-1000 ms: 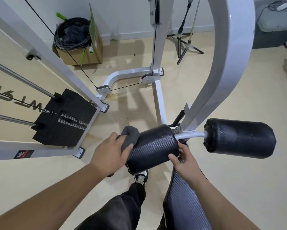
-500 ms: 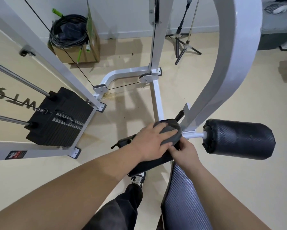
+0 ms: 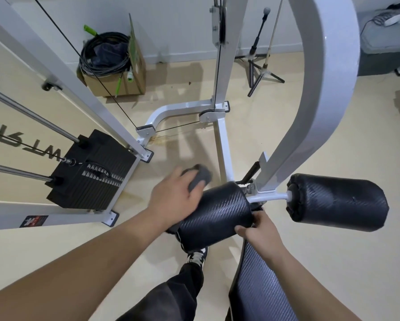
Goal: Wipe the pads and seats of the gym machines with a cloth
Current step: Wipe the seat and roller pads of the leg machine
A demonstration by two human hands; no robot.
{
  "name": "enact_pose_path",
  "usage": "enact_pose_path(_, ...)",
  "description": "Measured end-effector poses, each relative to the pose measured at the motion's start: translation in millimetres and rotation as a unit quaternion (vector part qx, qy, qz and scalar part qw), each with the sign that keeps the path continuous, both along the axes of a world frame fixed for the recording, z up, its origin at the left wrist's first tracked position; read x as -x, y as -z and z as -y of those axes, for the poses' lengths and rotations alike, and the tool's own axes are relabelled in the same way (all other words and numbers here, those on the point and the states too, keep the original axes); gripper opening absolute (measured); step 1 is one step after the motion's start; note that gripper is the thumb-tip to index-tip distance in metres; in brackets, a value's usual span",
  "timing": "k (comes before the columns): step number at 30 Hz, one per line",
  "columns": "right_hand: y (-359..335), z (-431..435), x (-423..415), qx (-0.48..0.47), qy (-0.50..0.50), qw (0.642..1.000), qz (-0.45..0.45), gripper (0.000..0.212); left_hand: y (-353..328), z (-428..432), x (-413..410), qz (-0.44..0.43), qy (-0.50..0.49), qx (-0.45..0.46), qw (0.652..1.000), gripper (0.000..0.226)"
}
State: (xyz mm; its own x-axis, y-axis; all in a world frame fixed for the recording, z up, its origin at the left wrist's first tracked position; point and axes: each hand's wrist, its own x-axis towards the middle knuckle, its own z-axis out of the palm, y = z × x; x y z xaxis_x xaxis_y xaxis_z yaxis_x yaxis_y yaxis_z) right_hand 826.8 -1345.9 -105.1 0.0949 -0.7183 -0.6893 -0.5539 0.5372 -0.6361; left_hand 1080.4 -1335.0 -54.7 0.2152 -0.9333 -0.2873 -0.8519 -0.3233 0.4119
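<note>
Two black roller pads sit on a white bar of the gym machine. My left hand (image 3: 173, 195) holds a grey cloth (image 3: 200, 177) against the far left end of the left roller pad (image 3: 217, 214). My right hand (image 3: 259, 232) grips the near right edge of that same pad, thumb on its surface. The right roller pad (image 3: 337, 202) stands apart, untouched. A black textured seat (image 3: 261, 283) runs from below my right hand toward the bottom edge.
The white curved frame arm (image 3: 319, 89) rises right above the pads. A black weight stack (image 3: 90, 172) with guide rods and cable stands at left. A cardboard box (image 3: 118, 72) of cables and a tripod stand (image 3: 261, 68) are by the far wall. My shoe (image 3: 196, 257) is under the pad.
My left hand swept the cloth from the pad's left end across to its right end, then back to the left end. My right hand stayed on the pad's right edge.
</note>
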Motion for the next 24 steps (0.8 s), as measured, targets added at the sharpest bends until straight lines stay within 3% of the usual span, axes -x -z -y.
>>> enact_pose_path(2, -10, 1, -11, 0.033, 0.016, 0.999, 0.040, 0.067, -1, 24, 36, -0.007, 0.082, -0.017, 0.996, 0.047)
enact_pose_path(5, -12, 2, -21, 0.104, -0.015, 0.994, 0.028, 0.062, 16, 17, 68, 0.055, 0.184, -0.068, 0.979, 0.055)
enact_pose_path(9, -10, 0, -16, 0.073, 0.007, 0.997, 0.018, 0.066, 27, -24, 38, 0.110, 0.160, -0.017, 0.981, 0.051)
enact_pose_path(14, -24, 14, -20, 0.038, -0.052, 0.998, -0.011, 0.060, 11, -39, -9, 0.109, 0.030, -0.098, 0.989, 0.047)
enact_pose_path(16, -36, 17, -18, 0.035, -0.053, 0.998, -0.028, 0.046, -9, -24, 17, 0.064, 0.044, -0.042, 0.996, 0.045)
enact_pose_path(19, -51, 17, 2, 0.036, 0.021, 0.999, -0.005, 0.027, -36, 5, 90, -0.029, 0.096, 0.036, 0.994, 0.042)
enact_pose_path(21, -62, 14, 35, 0.047, 0.048, 0.998, -0.002, 0.016, -43, 20, 141, -0.077, 0.117, 0.030, 0.990, 0.044)
enact_pose_path(24, -77, 12, 98, 0.053, 0.095, 0.994, -0.008, 0.017, -39, 23, 200, -0.125, 0.130, -0.017, 0.983, 0.044)
